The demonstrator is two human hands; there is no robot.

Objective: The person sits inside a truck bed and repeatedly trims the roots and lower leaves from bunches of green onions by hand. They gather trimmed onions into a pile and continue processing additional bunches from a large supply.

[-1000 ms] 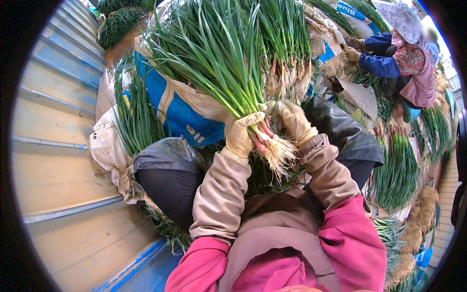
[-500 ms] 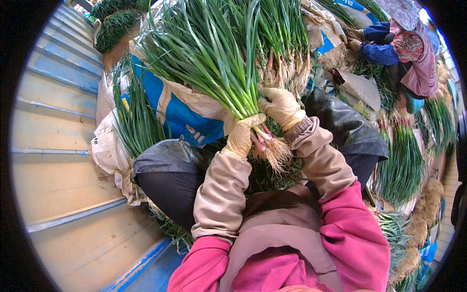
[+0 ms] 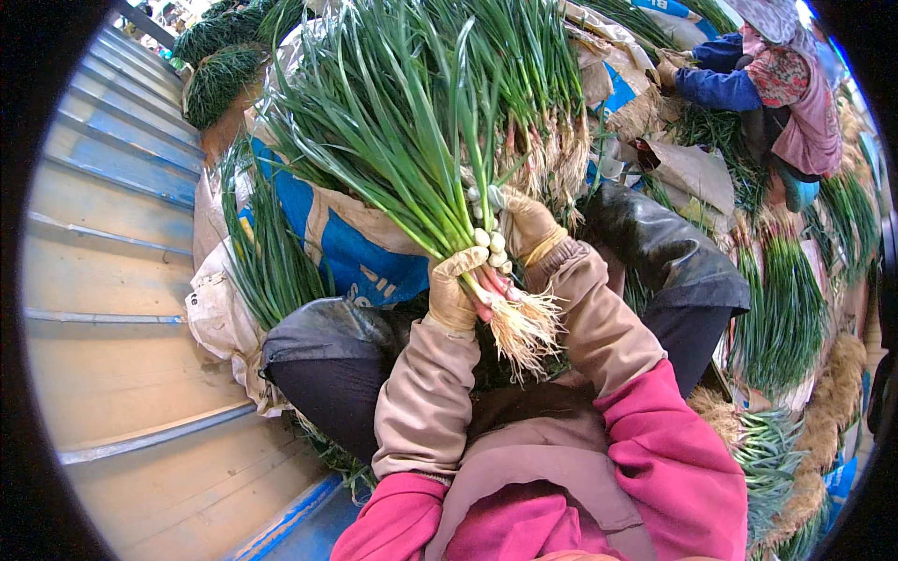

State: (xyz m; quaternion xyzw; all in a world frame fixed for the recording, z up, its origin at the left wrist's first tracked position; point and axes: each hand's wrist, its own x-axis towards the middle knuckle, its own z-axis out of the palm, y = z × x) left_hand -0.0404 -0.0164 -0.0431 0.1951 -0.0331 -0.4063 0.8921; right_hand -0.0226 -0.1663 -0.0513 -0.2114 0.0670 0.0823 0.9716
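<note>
A bunch of green onions (image 3: 398,178) slants across in front of me, its long leaves pointing up and left and its pink-white stems and pale roots (image 3: 526,323) toward me. My left hand (image 3: 453,288), in a tan glove, is closed round the stems just above the roots. On the bunch's right side my right hand (image 3: 526,224), also gloved, has its fingers curled against the stems, pale fingertips showing. Part of its grip is hidden behind the stalks. Behind the bunch lies a pile of more green onions (image 3: 543,93), roots toward me.
My knees (image 3: 323,341) frame the work. A blue and white sack (image 3: 351,252) lies under the pile. On the left runs a ribbed metal side wall (image 3: 131,365). More green onion bundles (image 3: 776,313) line the right, where another person (image 3: 795,103) sits bent over.
The held bunch has turned, its roots now more toward me. My left hand has dropped lower and left; my right fingers have come round onto the stems. The other person has shifted slightly.
</note>
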